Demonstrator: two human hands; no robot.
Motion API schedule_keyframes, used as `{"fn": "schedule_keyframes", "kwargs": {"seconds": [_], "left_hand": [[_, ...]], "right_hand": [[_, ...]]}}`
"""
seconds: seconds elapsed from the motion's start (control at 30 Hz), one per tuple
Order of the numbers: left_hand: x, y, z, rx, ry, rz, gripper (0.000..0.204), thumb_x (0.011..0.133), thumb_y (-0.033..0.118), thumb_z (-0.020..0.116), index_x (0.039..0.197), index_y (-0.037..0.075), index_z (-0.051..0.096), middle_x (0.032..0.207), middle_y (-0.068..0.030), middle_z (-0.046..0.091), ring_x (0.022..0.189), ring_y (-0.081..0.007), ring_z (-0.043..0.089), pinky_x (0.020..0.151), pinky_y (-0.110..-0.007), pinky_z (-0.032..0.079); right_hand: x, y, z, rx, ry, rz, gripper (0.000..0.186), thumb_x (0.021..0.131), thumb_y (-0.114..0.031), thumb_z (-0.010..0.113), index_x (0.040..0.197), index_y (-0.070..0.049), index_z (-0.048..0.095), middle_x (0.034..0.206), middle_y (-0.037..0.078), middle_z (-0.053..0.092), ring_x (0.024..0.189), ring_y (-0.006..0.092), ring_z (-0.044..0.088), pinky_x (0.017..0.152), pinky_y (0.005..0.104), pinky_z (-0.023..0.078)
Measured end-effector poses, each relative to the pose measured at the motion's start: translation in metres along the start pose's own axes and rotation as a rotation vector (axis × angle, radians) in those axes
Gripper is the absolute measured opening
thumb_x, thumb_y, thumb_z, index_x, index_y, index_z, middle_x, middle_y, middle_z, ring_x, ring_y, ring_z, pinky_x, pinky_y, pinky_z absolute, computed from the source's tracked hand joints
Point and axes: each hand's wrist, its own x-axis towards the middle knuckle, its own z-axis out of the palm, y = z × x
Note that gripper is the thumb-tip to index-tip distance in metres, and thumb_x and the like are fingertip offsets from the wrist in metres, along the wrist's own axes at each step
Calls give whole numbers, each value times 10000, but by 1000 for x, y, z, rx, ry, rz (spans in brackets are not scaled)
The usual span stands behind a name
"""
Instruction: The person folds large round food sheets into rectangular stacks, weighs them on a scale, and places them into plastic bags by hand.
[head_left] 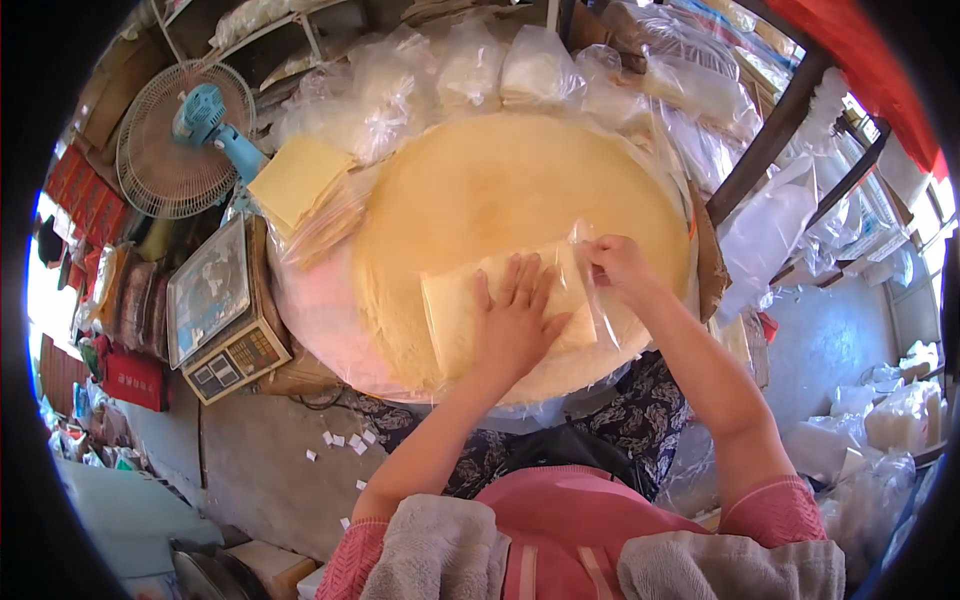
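Left hand (518,318) spread flat on squarish pale-yellow stack (455,305), right hand (620,266) pinching glossy, crinkled clear plastic (581,238)

On table (500,170), toward near edge: packet (457,315). On packet: left hand (518,305). At packet's right end, far corner: right hand (615,265). Along table's far side, in a row: bags (470,70). At table's left rear: sheet stack (300,185). Left of table, nearer than stack: scale (225,345). Behind scale, left of stack: fan (185,140). Right of table: post (770,140). On floor (240,440), left of near edge: scraps (356,441). Well right of table: loose bags (905,415). Far left, beyond scale: box (132,378).
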Motion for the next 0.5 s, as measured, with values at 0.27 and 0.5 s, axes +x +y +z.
{"fn": "schedule_keyframes", "kwargs": {"seconds": [0.27, 0.5], "left_hand": [[1, 1, -3, 39, -2, -30, 605, 910, 463, 549, 1404, 124, 461, 1524, -86, 349, 1448, -280, 240, 1103, -671, 111], [-7, -4, -19, -313, 29, -36, 524, 874, 231, 642, 1351, 63, 502, 1473, -125, 418, 1422, -313, 296, 1144, -559, 180]], "right_hand": [[21, 9, -8, -53, 21, -20, 209, 867, -221, 677, 769, -41, 636, 640, 22, 587, 496, 101, 521, 440, 264, 422], [22, -4, 5, 10, -10, -7, 219, 888, -220, 666, 766, -41, 634, 638, 2, 563, 514, 85, 497, 464, 262, 397]]}}
